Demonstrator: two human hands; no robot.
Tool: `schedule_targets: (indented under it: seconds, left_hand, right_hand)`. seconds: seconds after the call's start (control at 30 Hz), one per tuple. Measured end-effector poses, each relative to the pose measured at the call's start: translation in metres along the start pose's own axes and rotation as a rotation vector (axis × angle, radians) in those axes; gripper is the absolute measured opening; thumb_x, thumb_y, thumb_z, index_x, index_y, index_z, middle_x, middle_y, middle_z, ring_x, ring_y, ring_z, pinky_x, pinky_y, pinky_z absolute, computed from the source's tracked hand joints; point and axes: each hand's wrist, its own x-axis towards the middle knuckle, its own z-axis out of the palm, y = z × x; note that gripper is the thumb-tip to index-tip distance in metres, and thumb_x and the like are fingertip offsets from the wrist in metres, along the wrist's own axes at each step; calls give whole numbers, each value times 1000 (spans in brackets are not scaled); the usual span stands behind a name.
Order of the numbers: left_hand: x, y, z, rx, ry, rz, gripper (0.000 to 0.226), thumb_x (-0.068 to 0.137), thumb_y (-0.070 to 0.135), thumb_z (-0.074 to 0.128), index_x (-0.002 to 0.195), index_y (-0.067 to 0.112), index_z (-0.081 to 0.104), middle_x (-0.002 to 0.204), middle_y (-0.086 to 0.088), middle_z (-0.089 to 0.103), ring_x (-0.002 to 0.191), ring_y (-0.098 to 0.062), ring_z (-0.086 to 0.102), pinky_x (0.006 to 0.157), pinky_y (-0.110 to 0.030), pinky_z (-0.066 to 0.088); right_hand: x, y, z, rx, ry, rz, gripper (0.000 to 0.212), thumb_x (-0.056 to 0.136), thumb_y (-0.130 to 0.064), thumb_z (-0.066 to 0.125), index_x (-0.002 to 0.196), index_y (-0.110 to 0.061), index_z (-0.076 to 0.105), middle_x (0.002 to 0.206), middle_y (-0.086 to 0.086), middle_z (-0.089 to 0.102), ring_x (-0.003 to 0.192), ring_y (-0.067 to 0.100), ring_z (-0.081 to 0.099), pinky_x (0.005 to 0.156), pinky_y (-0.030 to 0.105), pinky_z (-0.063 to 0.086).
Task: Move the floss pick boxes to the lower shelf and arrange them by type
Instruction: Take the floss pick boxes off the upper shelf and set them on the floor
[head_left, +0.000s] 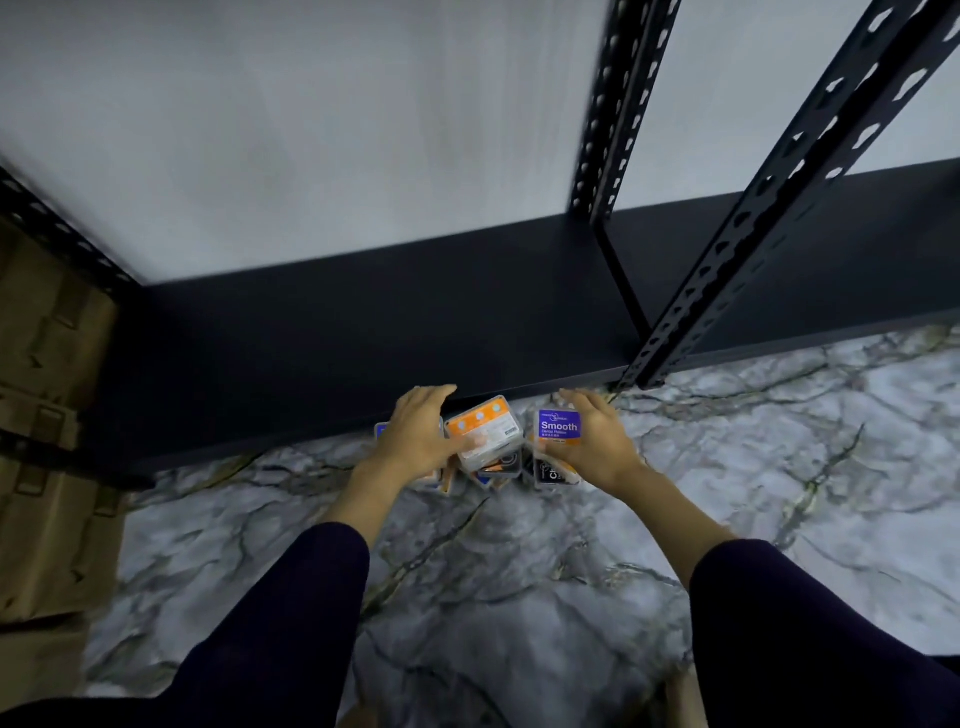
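Between my two hands I carry a clutch of several floss pick boxes just in front of the black lower shelf (363, 332). My left hand (423, 431) grips the left side of the pile, its thumb on an orange-labelled box (485, 431) on top. My right hand (595, 441) holds the right side, its fingers round a purple box marked "Smooth" (558, 427). Dark-labelled boxes (550, 474) show underneath, partly hidden by my hands. A blue box edge (382, 430) peeks out left of my left hand.
Black perforated uprights (769, 208) rise from the shelf's front right, with another pair (618, 119) at the back. Cardboard cartons (47, 415) stand at the left. A grey marbled floor (519, 571) lies below. A pale wall is behind the shelf.
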Motion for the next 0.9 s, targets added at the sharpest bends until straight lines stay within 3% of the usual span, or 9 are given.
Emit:
schedule_targets:
  seconds: [0.07,0.13,0.3,0.43,0.53,0.6,0.73,0.9]
  left_hand:
    - [3,12,5,-116,-6,31,75,82,38,73,145,16,37,145,-1,38,134,-20,37,109,-35,36]
    - [5,20,12,-88,-57,51,70,85,33,71,144,16,38,140,-2,42,127,-19,44,105,-37,41]
    - [11,30,29,154,-95,40,84,84,39,69,150,13,23,140,-5,41,130,-23,40,101,-41,42]
    - [13,41,30,207,-51,86,78,81,45,70,143,16,33,129,-4,46,118,-21,46,92,-39,47]
    - [8,53,20,189,27,140,72,76,51,73,132,20,41,122,-2,45,107,-22,49,84,-38,48]
    - [2,63,5,194,78,144,69,73,46,77,125,19,40,117,-3,42,100,-23,53,77,-38,49]
    - [-18,81,-41,102,192,122,69,68,34,80,117,18,36,115,-5,40,98,-24,52,80,-40,50]
    - [-57,112,-118,-15,422,162,70,66,31,77,120,21,34,115,-6,55,100,-29,52,82,-46,49]
  right_hand:
    - [-2,2,0,-12,-11,-9,84,75,-34,80,144,-13,37,143,6,38,130,24,35,104,32,39]
    - [-3,6,-2,-64,-35,-24,87,74,-33,81,145,-12,35,144,6,37,131,24,34,106,33,38]
    - [-2,11,-8,-242,-97,-68,85,79,-34,77,146,-10,31,143,7,37,131,22,31,106,29,32]
    - [-3,8,-11,-239,-84,-82,78,76,-42,76,137,-11,38,133,7,45,123,22,40,99,27,35]
    - [-7,0,-18,-227,-24,-92,67,73,-54,73,116,-13,42,118,7,53,110,25,49,88,32,38]
    - [-11,-13,-30,-259,9,-99,66,72,-60,69,109,-14,39,113,5,56,106,25,51,90,37,39]
    - [-20,-51,-68,-280,76,-138,67,71,-56,70,114,-16,38,112,5,54,106,26,51,90,43,43]
    - [-44,-121,-129,-120,254,-252,60,78,-54,64,123,-22,41,112,2,51,104,23,50,80,37,45]
